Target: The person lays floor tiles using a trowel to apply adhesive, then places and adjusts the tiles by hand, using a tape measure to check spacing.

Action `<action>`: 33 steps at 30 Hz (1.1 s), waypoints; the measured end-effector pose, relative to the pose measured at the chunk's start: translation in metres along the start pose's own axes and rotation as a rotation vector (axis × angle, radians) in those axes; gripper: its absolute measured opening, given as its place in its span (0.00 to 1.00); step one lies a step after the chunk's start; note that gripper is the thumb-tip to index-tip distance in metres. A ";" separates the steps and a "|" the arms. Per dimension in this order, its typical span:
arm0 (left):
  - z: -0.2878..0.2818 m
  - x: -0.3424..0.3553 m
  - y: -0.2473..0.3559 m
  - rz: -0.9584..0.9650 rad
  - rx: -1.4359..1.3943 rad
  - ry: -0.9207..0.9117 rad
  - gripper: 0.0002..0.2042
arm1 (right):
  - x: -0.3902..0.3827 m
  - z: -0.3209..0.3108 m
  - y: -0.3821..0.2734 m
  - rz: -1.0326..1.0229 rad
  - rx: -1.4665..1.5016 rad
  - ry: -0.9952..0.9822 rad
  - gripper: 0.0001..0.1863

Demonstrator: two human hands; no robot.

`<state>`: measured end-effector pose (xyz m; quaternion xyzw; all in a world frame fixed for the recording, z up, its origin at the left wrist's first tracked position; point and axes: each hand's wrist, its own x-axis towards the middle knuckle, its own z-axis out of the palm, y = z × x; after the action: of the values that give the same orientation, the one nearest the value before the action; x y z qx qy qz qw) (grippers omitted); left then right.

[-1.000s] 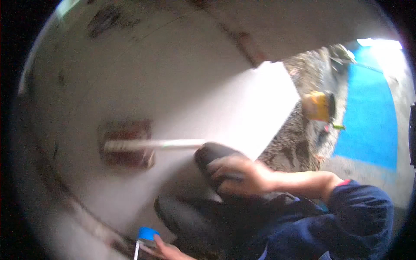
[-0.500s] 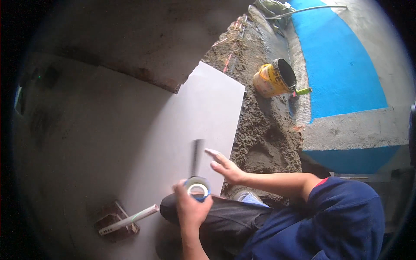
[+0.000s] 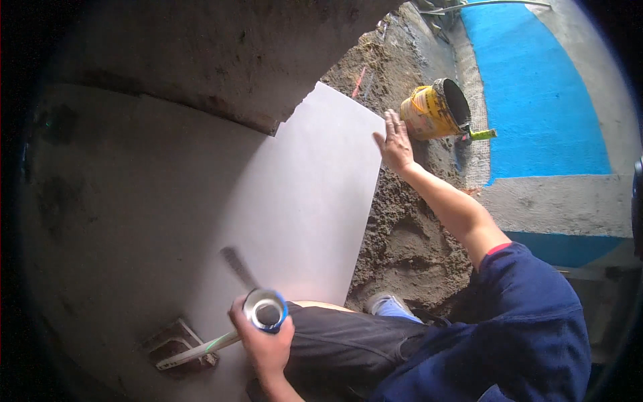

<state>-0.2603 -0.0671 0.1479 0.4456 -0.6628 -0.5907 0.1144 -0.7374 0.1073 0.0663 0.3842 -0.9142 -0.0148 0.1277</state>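
Note:
My left hand (image 3: 264,348) is wrapped round a cylindrical tool (image 3: 266,310) with a blue rim and a pale ring in its end. A dark, blurred bar (image 3: 239,266) sticks out from it over the floor surface; its exact kind cannot be made out. My right hand (image 3: 396,144) is stretched out, fingers apart, at the far right edge of a large pale slab (image 3: 321,194), close to its corner. From this view I cannot tell whether the fingers press on the slab or hover over it.
Rough wet mortar (image 3: 402,241) runs along the slab's right side. A yellow bucket (image 3: 429,114) lies tilted there, a green-handled tool (image 3: 481,135) beside it. A dark overhang (image 3: 221,60) covers the upper left. A pipe-handled tool (image 3: 194,353) lies lower left. My shoe (image 3: 392,307) is by the mortar.
My right hand has moved far and to the right, from the slab's near right part to its far corner. My left hand has shifted left and nearer with the cylindrical tool, whose bar has swung left.

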 end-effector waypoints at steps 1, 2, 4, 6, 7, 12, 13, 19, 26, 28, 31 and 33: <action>0.007 0.004 0.001 0.048 0.082 -0.012 0.34 | -0.012 -0.015 -0.036 0.002 0.263 -0.224 0.37; 0.019 0.011 0.001 0.107 0.150 -0.037 0.34 | -0.031 -0.038 -0.066 0.011 0.504 -0.443 0.38; 0.052 0.024 0.017 0.101 0.123 -0.127 0.35 | -0.066 -0.103 -0.121 0.161 1.095 -1.040 0.41; 0.084 0.032 0.035 0.070 0.139 -0.307 0.35 | -0.124 -0.118 -0.134 0.255 1.322 -1.287 0.39; 0.092 0.035 0.038 0.064 0.126 -0.397 0.37 | -0.132 -0.127 -0.153 0.350 1.327 -1.342 0.31; 0.088 0.025 0.036 0.200 0.411 -0.357 0.47 | -0.157 -0.097 -0.161 0.798 1.245 -1.044 0.20; 0.074 0.023 0.041 0.138 0.385 -0.324 0.46 | -0.161 -0.076 -0.149 0.961 1.266 -0.828 0.20; -0.058 0.010 -0.065 -0.181 0.658 0.487 0.32 | -0.143 -0.009 -0.102 1.189 1.146 -0.376 0.24; -0.202 -0.017 -0.249 -0.500 0.782 0.871 0.38 | -0.190 -0.058 -0.149 1.214 1.256 -0.886 0.20; -0.195 -0.013 -0.246 -0.526 0.599 0.886 0.42 | -0.184 -0.097 -0.205 0.959 1.258 -1.014 0.17; -0.185 -0.008 -0.259 -0.616 0.383 1.019 0.31 | -0.153 -0.142 -0.291 0.114 1.089 -0.906 0.18; -0.179 -0.008 -0.289 -0.616 0.339 0.922 0.31 | -0.137 -0.161 -0.345 -0.359 1.016 -0.824 0.27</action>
<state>-0.0025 -0.1556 -0.0557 0.8414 -0.4696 -0.2271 0.1412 -0.3646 -0.0271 0.1483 0.5053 -0.7037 0.2506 -0.4321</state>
